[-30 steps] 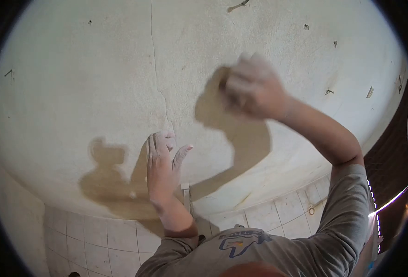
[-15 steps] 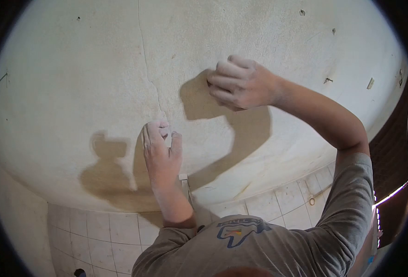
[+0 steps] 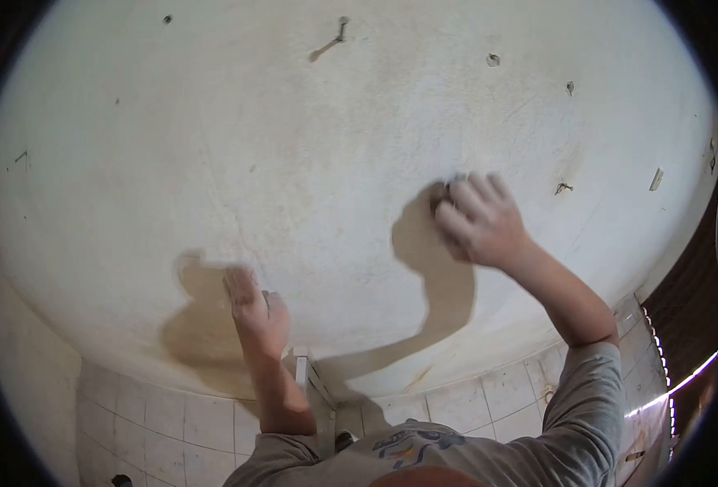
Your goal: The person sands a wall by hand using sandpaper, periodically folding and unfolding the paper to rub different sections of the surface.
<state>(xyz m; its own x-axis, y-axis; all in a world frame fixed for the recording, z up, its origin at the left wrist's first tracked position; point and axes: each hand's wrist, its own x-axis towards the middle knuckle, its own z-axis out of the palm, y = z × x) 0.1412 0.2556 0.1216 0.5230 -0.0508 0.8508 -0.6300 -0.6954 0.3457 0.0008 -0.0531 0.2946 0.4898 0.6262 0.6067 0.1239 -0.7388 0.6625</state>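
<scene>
My right hand (image 3: 482,221) is pressed against the off-white plastered wall (image 3: 294,146), its fingers curled over a small dark pad (image 3: 455,180) of which only an edge shows at the fingertips. My left hand (image 3: 253,312) lies flat on the wall lower down, holding nothing, its fingers pointing up. Both hands are dusted white. Each one casts a dark shadow on the plaster to its left.
A bent nail (image 3: 339,28) sticks out near the top, and small holes and fixings (image 3: 564,187) dot the wall at the right. White tiles (image 3: 205,422) cover the wall's lower part. A white upright piece (image 3: 300,367) stands by my left wrist. A dark grille (image 3: 692,300) is at the right.
My right hand has moved down and to the right along the wall with the pad. My left hand has slid lower and its fingers have drawn together. The view has tilted upward.
</scene>
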